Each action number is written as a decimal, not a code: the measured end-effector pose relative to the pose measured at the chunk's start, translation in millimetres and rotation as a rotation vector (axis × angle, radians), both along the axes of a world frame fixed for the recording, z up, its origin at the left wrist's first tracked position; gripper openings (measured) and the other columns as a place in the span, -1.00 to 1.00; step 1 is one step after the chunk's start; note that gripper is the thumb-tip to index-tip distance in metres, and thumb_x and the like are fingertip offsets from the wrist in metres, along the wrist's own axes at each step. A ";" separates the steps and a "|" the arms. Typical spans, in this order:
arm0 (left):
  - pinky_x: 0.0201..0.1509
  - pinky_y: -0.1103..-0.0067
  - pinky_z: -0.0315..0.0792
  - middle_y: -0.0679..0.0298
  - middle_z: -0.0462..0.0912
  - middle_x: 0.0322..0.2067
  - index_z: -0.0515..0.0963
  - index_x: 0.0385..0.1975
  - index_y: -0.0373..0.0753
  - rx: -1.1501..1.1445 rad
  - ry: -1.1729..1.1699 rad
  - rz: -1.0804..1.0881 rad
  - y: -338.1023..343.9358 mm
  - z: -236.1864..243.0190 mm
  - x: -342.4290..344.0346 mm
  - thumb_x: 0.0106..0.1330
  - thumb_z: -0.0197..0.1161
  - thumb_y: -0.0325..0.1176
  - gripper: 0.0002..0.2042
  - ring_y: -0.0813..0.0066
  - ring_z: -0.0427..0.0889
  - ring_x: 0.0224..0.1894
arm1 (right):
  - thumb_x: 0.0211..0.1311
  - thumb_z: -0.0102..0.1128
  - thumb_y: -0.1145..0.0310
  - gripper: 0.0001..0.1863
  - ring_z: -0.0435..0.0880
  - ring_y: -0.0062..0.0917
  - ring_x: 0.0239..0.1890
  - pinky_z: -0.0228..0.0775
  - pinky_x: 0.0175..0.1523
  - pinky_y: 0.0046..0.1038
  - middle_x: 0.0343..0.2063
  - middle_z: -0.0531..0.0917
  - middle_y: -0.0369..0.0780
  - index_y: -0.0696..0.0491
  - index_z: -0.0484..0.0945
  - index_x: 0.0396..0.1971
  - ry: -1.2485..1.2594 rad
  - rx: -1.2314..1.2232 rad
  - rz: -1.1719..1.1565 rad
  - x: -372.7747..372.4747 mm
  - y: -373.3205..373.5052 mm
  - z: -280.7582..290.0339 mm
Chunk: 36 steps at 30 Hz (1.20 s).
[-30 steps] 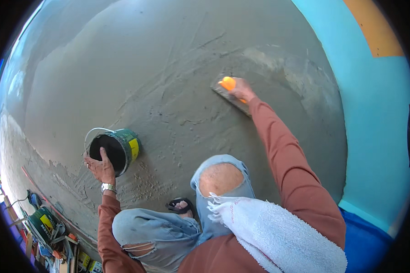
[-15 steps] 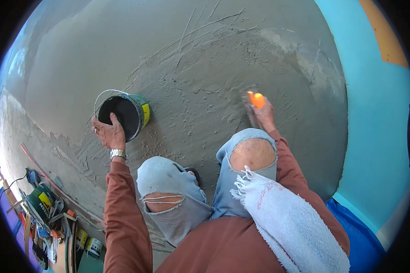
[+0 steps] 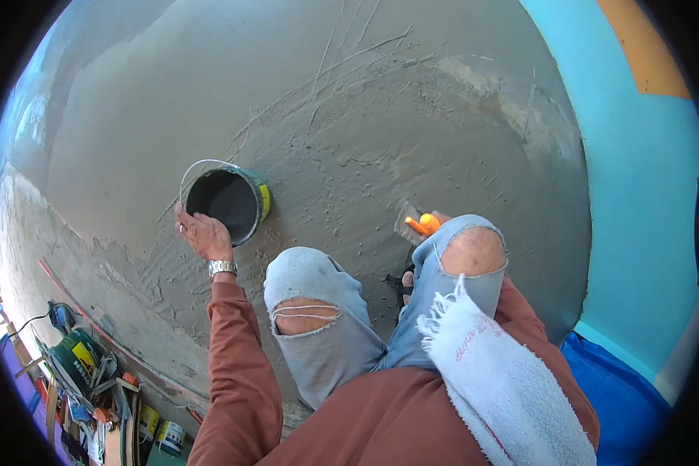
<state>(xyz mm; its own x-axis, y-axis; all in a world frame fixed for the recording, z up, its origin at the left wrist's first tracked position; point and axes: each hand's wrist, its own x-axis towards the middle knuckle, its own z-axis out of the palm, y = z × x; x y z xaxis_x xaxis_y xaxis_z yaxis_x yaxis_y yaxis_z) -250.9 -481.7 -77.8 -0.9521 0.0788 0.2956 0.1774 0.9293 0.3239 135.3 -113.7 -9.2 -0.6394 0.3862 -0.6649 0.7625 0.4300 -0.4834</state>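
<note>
My left hand [image 3: 202, 233] rests on the near rim of the green bucket [image 3: 229, 203], fingers spread loosely over the edge rather than closed around it; a metal watch [image 3: 222, 268] sits at that wrist. The bucket stands on the wet grey cement floor [image 3: 349, 101], its dark inside facing up and its wire handle [image 3: 198, 167] lifted clear of the rim on the far side. My right hand is hidden behind my right knee [image 3: 474, 252], so I cannot tell how it grips; only the orange handle and a corner of the grey blade of the trowel [image 3: 419, 224] show, lying on the cement just beyond that knee and well to the right of the bucket. Both knees show through torn grey jeans, the left knee [image 3: 307, 314] just right of and nearer me than the bucket. A white towel [image 3: 497, 373] hangs over my right thigh. Trowel marks arc across the cement beyond the bucket. A turquoise wall [image 3: 637, 194] stands far right of the bucket. Cans and tools [image 3: 85, 373] are heaped off the slab, to the near left of the bucket.
</note>
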 end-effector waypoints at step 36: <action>0.51 0.25 0.05 -0.01 0.41 0.23 0.23 0.30 -0.34 0.071 -0.171 -0.082 -10.6 -10.2 1.0 0.05 0.06 -0.53 -0.33 -0.02 0.28 0.34 | 0.13 0.39 0.03 -0.39 0.68 0.00 -0.09 0.49 0.00 -0.14 -0.24 0.64 0.10 0.13 0.40 0.01 0.172 0.049 -0.027 -60.4 -16.1 11.5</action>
